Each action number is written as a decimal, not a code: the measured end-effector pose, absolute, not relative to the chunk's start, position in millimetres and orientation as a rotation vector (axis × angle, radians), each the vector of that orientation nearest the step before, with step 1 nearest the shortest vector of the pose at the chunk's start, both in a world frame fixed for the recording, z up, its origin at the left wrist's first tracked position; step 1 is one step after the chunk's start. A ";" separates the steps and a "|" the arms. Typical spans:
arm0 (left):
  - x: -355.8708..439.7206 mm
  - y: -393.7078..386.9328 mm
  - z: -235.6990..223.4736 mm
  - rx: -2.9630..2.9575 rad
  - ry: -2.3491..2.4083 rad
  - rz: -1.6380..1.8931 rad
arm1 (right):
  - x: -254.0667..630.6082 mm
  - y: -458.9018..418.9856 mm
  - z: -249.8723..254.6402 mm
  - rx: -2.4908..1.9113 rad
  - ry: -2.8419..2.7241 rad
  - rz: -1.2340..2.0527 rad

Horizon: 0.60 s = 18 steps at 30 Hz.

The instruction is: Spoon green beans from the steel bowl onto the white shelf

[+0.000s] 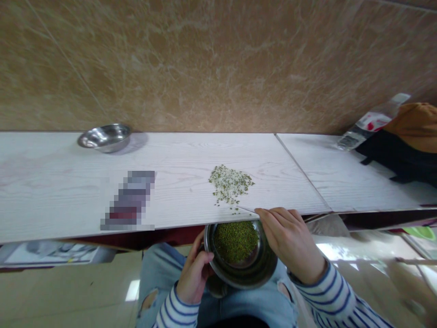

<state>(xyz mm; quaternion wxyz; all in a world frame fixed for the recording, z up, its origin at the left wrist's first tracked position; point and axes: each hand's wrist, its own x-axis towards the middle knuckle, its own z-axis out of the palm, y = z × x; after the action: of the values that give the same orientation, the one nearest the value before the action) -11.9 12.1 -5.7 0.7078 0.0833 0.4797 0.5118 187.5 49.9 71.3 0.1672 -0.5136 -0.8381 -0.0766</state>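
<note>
Fingers (pixel 204 258) on both hands are closed. At left, a small metal bowl (pixel 105 139) sits on the desk (pixel 177 159). Below the desk's front edge, the left hand (pixel 194 275) clasps the rim of a larger metal bowl (pixel 269 268) holding green grains (pixel 235 241). Beyond it, a grain pile (pixel 230 182) lies spread. The right hand (pixel 287 239), back upward, pinches a thin tool (pixel 247 210) pointing left. Far right, a clear bottle (pixel 370 123) leans.

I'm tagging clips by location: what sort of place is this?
Indoors, perhaps a home or small eatery; I can't tell which. It shows a long white wood-grain counter, brown marbled wall and round steel bowl of small green grains.
</note>
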 end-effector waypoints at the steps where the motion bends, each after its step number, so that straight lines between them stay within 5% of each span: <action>1: -12.0 12.0 -5.5 0.184 1.066 1.136 | 187.4 49.8 71.5 -1.461 -2.388 -0.218; 18: -12.5 11.4 -5.1 0.177 1.074 1.161 | 190.6 50.0 71.0 -1.421 -2.384 -0.197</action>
<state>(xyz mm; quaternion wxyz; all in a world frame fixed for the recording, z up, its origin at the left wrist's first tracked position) -12.5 11.4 -5.1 0.6998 0.0793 0.4821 0.5211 190.6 50.0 71.0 0.1784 -0.5025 -0.8431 -0.0696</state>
